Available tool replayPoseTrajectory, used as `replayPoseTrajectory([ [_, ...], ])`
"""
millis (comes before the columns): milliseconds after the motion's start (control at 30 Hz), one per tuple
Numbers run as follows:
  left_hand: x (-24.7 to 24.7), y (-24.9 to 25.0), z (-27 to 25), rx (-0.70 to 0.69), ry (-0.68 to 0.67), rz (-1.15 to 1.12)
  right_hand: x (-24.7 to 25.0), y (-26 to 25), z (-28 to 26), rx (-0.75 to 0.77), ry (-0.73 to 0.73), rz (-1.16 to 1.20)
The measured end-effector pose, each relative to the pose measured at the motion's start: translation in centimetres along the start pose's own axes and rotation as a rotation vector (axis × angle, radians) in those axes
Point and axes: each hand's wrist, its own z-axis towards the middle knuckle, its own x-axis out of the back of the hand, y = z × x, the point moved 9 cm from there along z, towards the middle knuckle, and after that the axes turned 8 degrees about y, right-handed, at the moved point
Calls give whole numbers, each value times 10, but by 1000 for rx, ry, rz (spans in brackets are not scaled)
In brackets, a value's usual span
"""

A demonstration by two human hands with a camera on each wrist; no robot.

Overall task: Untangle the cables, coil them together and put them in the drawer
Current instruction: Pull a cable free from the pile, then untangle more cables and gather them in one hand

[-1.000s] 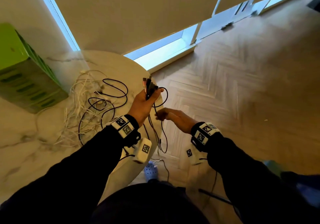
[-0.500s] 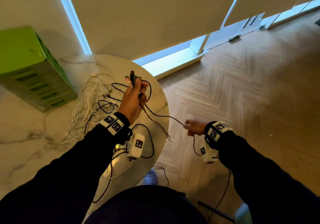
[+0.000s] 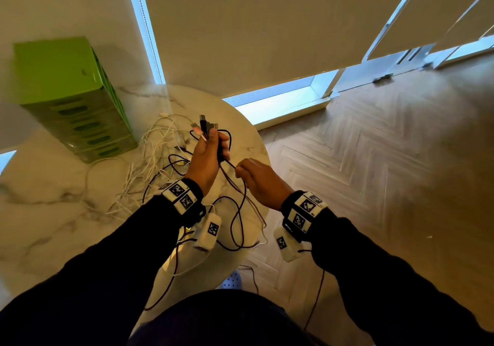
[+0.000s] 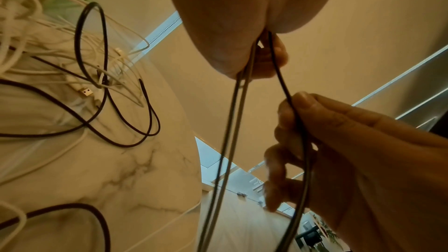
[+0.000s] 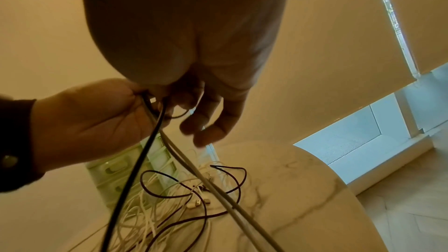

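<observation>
My left hand (image 3: 209, 156) is raised over the round marble table (image 3: 48, 212) and grips a bundle of dark cables (image 3: 242, 206), with their USB plugs (image 3: 205, 125) sticking up out of the fist. The cables hang down from it in loops. Just to the right, my right hand (image 3: 254, 176) pinches one black cable (image 4: 282, 79) between thumb and fingers close under the left fist. A tangle of white cables (image 3: 157, 148) and more black cables (image 3: 171, 164) lies on the table beyond. In the right wrist view, the black cable (image 5: 135, 160) and a grey one (image 5: 218, 189) run down from the hands.
A green drawer unit (image 3: 77, 105) stands on the table at the back left against the wall. The table's rounded edge (image 3: 263, 153) lies right under my hands, with wooden herringbone floor (image 3: 374, 172) to the right. Blinds cover the windows behind.
My right hand has come back up from the far right to just under the left fist, sliding along the black cable. The left hand still holds the plug ends up.
</observation>
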Motion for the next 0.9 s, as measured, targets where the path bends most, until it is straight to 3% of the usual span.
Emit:
replayPoseTrajectory([
  [167,14,-7,3,67,84,1,5,23,-1,-174,-130,87],
  [233,7,-11,-2,124,6,-21,9,44,-4,-205,-243,20],
  [300,-6,-15,-14,92,-132,149,12,59,-7,-185,-360,-116],
  [367,-15,-16,-25,17,-222,335,18,70,-7,-149,-394,-232],
  [400,-14,-15,-26,4,-207,371,24,75,-6,-142,-371,-281],
  [500,2,0,-16,53,-56,242,44,112,-12,-243,-331,-426],
  [633,0,12,-11,179,-107,-78,32,151,-49,-509,-634,-596],
  [700,-12,16,-16,196,-197,-160,12,127,-47,-467,-674,-465],
  [800,-30,17,-31,211,-324,-236,-11,42,-21,-214,-560,-151],
  [900,-34,19,-44,256,-408,-171,-37,-5,-12,-214,-595,86],
])
